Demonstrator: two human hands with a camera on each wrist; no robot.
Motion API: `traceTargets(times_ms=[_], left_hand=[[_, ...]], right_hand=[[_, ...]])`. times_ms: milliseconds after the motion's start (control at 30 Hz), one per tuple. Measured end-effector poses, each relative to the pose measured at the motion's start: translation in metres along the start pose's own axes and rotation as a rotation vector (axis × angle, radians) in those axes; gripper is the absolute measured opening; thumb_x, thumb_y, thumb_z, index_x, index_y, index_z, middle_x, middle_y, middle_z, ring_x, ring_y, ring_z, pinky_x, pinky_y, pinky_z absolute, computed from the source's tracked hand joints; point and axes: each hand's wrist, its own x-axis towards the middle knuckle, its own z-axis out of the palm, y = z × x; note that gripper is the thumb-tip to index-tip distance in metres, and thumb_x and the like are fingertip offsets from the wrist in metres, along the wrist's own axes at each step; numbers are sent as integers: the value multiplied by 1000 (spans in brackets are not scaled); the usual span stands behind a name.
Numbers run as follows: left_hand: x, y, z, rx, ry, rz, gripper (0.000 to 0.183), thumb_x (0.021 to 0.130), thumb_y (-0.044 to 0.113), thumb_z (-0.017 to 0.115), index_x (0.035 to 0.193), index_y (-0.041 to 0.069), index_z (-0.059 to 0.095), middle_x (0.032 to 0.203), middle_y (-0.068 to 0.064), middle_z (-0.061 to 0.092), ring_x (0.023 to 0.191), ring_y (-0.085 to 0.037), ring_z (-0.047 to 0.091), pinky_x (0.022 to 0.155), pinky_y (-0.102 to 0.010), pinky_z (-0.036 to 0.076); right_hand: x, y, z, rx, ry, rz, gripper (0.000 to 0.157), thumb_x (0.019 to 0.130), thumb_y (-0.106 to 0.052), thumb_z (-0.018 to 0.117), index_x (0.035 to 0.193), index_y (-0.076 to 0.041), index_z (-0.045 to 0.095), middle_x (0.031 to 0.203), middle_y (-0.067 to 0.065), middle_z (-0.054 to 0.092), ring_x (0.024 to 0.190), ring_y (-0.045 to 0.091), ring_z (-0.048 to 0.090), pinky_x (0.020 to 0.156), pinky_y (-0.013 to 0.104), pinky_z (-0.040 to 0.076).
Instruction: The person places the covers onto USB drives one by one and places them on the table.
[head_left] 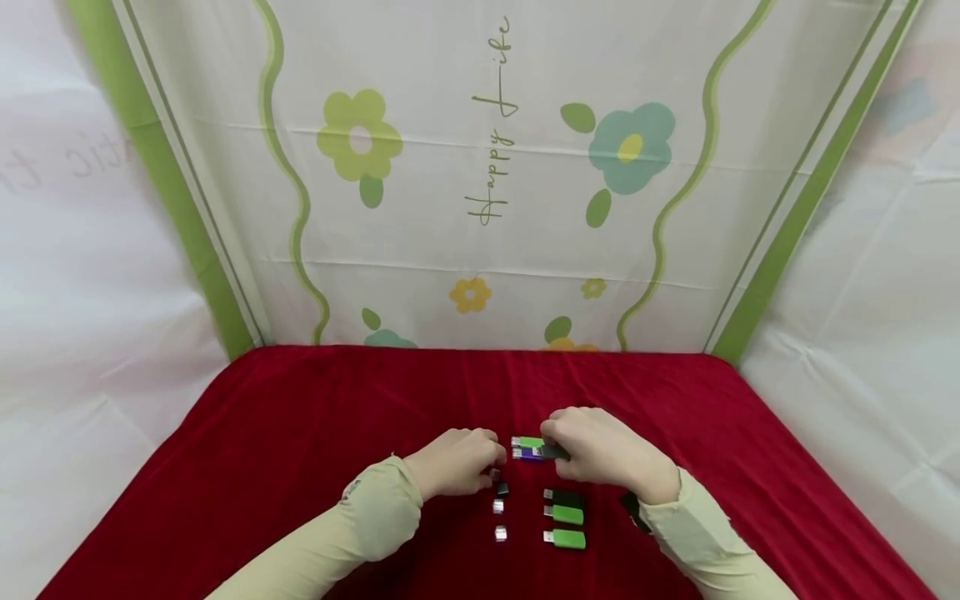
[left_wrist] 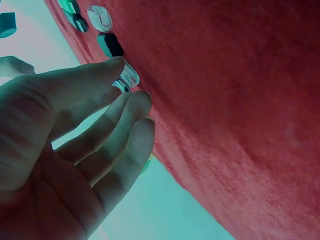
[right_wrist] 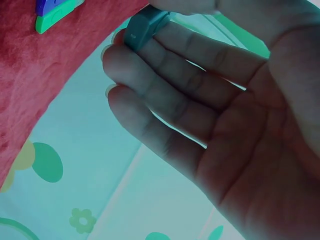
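In the head view, my right hand (head_left: 600, 446) pinches a dark USB flash drive (head_left: 555, 452) between thumb and fingertips. This drive (right_wrist: 145, 27) shows as a dark grey body in the right wrist view. Its metal plug overlaps a purple USB flash drive (head_left: 527, 454), which lies beside a green one (head_left: 530, 442). My left hand (head_left: 459, 461) pinches a small clear cap (left_wrist: 131, 75) with thumb and fingertips, low over the cloth. Just nearer lie a black cap (head_left: 503, 489) and two clear caps (head_left: 498, 506), in a column.
Below my right hand, a black flash drive (head_left: 564, 498) and two green ones (head_left: 566, 515) lie with plugs pointing left. Red cloth (head_left: 360, 400) covers the table. White curtains (head_left: 435, 183) printed with flowers stand behind and at both sides.
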Motion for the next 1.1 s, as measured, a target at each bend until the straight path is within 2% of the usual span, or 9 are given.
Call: traceTargets(times_ms=[167, 400, 733, 933, 1000, 1100], left_hand=[[3, 0, 4, 22, -10, 17, 9, 81, 17, 81, 81, 22, 73, 74, 12, 53, 64, -1, 50, 55, -20, 43], [9, 0, 6, 38, -18, 13, 19, 81, 24, 83, 71, 24, 67, 68, 13, 49, 59, 0, 46, 53, -19, 41], [14, 6, 1, 93, -46, 11, 28, 83, 22, 80, 65, 22, 60, 68, 9, 51, 57, -3, 46, 52, -21, 42], [15, 7, 3, 141, -52, 22, 24, 84, 20, 77, 67, 21, 60, 70, 6, 51, 55, -5, 45, 51, -22, 42], [15, 6, 4, 135, -50, 25, 23, 84, 19, 76, 67, 20, 60, 70, 5, 51, 55, -5, 45, 51, -22, 42], [15, 3, 6, 70, -60, 13, 26, 85, 18, 74, 66, 20, 57, 66, 6, 48, 53, -4, 44, 50, -19, 40]], right_hand=[[1, -1, 1, -5, 11, -6, 28, 71, -2, 73, 69, -18, 50, 66, -12, 38, 58, 6, 34, 50, 22, 34], [1, -3, 1, -8, 15, -13, 28, 71, -1, 73, 68, -17, 50, 66, -12, 38, 58, 6, 33, 50, 22, 35], [1, -2, 3, -20, 17, -20, 29, 70, -1, 72, 67, -18, 49, 65, -12, 37, 57, 7, 32, 50, 23, 33], [0, -3, 3, -20, 25, -28, 29, 69, -1, 72, 67, -17, 49, 65, -12, 37, 57, 6, 31, 49, 22, 33], [0, -3, 2, -21, 28, -30, 28, 69, 0, 72, 67, -17, 49, 64, -12, 36, 57, 7, 31, 49, 22, 32], [0, -4, 2, -19, 26, -29, 28, 69, 0, 72, 67, -17, 49, 64, -12, 37, 57, 6, 31, 49, 22, 32]])
